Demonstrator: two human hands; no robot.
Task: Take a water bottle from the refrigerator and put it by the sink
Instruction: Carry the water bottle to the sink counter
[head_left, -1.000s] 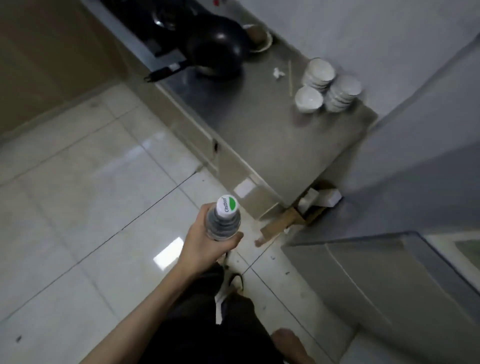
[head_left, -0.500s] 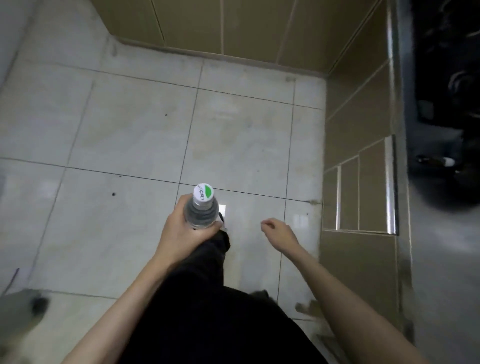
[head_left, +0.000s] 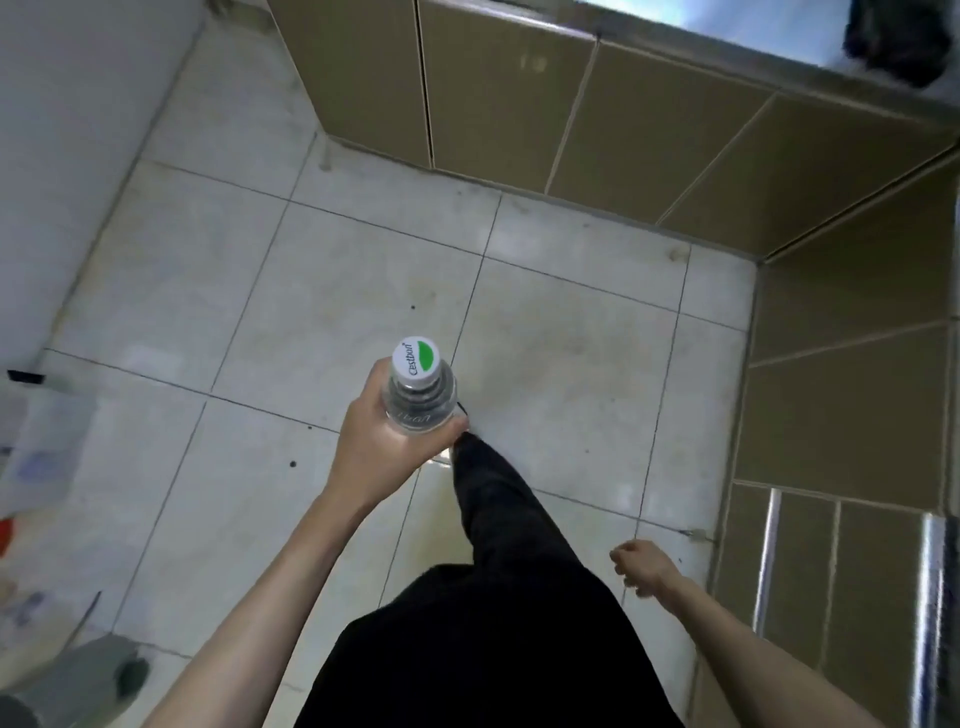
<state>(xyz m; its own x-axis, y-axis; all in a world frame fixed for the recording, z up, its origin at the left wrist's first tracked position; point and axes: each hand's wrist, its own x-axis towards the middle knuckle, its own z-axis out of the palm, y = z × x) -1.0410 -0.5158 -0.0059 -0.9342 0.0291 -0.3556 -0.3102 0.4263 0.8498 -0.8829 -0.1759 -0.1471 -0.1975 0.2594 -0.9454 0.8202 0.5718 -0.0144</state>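
Note:
My left hand (head_left: 382, 444) holds a clear water bottle (head_left: 418, 395) upright, seen from above, with its white and green cap toward me. It hangs over the pale tiled floor in the middle of the view. My right hand (head_left: 641, 566) hangs loose at the lower right with fingers curled and nothing in it. No sink or refrigerator is in view.
Tan cabinet fronts (head_left: 519, 98) run along the top and down the right side, with a counter edge (head_left: 727, 41) above and a dark object (head_left: 893, 36) on it. A white wall (head_left: 62, 130) stands left. Blurred items (head_left: 47, 457) and a grey object (head_left: 88, 680) lie at lower left.
The view has swung left from the steel counter and bowls to the corner of tan cabinets. The bottle stays in my left hand. My right hand has dropped lower and to the right.

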